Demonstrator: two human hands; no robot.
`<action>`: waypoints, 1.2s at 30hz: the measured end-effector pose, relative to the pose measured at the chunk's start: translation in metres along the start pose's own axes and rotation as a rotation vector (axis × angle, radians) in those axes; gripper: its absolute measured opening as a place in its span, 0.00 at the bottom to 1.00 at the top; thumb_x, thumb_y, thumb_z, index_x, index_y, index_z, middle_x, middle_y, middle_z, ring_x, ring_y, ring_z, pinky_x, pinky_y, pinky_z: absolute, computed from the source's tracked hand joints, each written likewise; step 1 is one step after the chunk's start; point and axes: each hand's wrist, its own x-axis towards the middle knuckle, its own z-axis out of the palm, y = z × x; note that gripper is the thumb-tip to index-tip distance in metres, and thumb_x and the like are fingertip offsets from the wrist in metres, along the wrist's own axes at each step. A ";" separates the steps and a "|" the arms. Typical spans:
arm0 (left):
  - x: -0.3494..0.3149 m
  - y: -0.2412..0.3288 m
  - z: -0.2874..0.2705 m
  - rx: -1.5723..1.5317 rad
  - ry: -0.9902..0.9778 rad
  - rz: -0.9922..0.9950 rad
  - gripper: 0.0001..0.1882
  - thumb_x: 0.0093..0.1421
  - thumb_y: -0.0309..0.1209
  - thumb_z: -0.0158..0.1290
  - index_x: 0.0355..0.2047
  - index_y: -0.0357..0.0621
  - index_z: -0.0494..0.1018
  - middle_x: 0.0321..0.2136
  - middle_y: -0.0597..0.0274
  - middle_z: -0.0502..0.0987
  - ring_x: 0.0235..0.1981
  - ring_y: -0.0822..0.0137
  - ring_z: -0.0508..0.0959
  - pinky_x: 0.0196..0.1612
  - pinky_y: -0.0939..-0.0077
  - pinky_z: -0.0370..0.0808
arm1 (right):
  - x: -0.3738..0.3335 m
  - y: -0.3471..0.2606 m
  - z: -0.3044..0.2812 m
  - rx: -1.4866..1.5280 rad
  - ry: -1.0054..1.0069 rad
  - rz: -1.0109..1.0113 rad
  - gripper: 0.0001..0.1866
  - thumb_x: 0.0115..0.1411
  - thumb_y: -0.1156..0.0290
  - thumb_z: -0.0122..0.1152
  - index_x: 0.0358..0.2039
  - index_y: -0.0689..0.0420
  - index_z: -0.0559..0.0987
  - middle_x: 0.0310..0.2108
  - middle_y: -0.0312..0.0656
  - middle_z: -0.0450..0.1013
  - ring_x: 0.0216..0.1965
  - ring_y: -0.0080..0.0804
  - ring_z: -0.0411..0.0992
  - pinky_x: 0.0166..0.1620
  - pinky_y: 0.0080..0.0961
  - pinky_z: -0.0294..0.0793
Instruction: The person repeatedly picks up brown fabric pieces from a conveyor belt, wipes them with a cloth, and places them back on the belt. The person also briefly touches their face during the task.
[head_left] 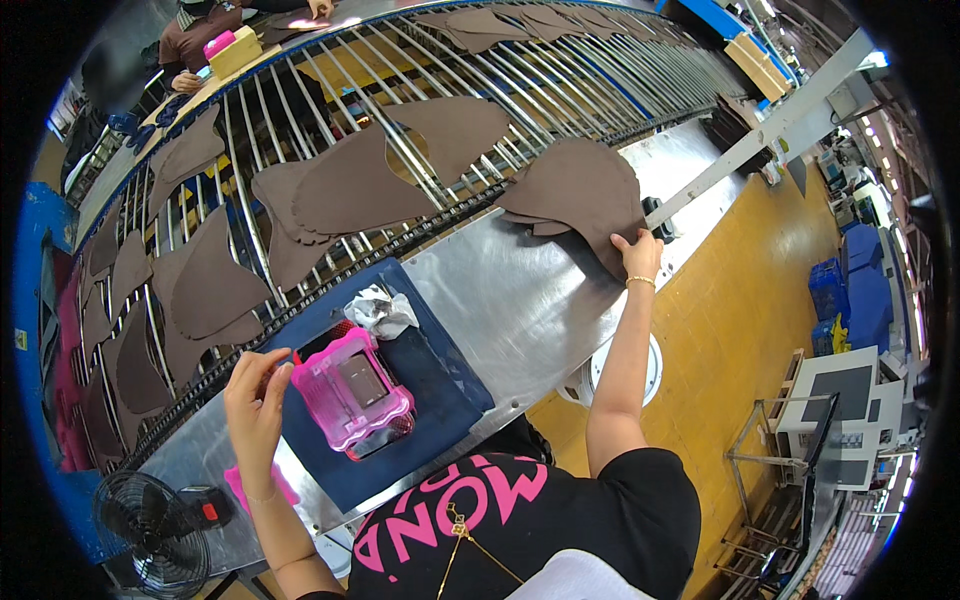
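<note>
My right hand (640,255) reaches out to the right and pinches the near edge of a brown cut piece of leather-like sheet (580,185), which lies on top of a small stack on the metal table. My left hand (256,400) is raised beside a pink plastic basket (325,405), its fingers closed together. A small bit of red shows at the fingertips; whether it is held or belongs to things by the basket I cannot tell. The basket stands on a dark blue mat (440,375), with crumpled white paper (382,312) just behind it.
Beyond the metal table (520,300) runs a roller conveyor (600,85) carrying several brown pieces (355,185). A black fan (150,525) stands at the lower left. A pale metal bar (760,130) slants over the right end. Another person (205,45) works across the conveyor.
</note>
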 end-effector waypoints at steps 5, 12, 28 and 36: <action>0.002 0.012 0.004 0.002 -0.048 0.012 0.07 0.57 0.24 0.56 0.36 0.36 0.77 0.24 0.65 0.67 0.25 0.76 0.66 0.26 0.83 0.61 | 0.001 0.000 0.002 0.055 0.042 0.061 0.33 0.42 0.59 0.76 0.45 0.64 0.75 0.46 0.58 0.69 0.48 0.52 0.69 0.52 0.37 0.69; -0.023 -0.016 -0.009 0.051 0.005 0.011 0.07 0.59 0.26 0.55 0.36 0.36 0.76 0.26 0.67 0.66 0.26 0.77 0.67 0.25 0.85 0.62 | 0.017 -0.013 0.010 -0.024 -0.184 -0.018 0.27 0.48 0.58 0.69 0.46 0.57 0.76 0.43 0.57 0.74 0.46 0.57 0.73 0.49 0.46 0.72; -0.010 -0.011 -0.029 -0.531 0.009 -0.253 0.15 0.64 0.33 0.51 0.47 0.37 0.70 0.25 0.60 0.77 0.20 0.74 0.76 0.18 0.84 0.70 | -0.177 -0.215 -0.130 1.012 -0.480 -1.110 0.15 0.62 0.66 0.55 0.46 0.60 0.70 0.33 0.56 0.71 0.34 0.55 0.72 0.35 0.34 0.70; -0.051 -0.002 -0.104 -0.191 0.437 -0.137 0.08 0.64 0.28 0.49 0.37 0.34 0.73 0.21 0.57 0.78 0.21 0.72 0.78 0.25 0.82 0.72 | -0.232 -0.234 -0.085 0.867 -0.783 -1.310 0.24 0.51 0.66 0.70 0.43 0.63 0.71 0.30 0.47 0.72 0.28 0.42 0.72 0.31 0.29 0.72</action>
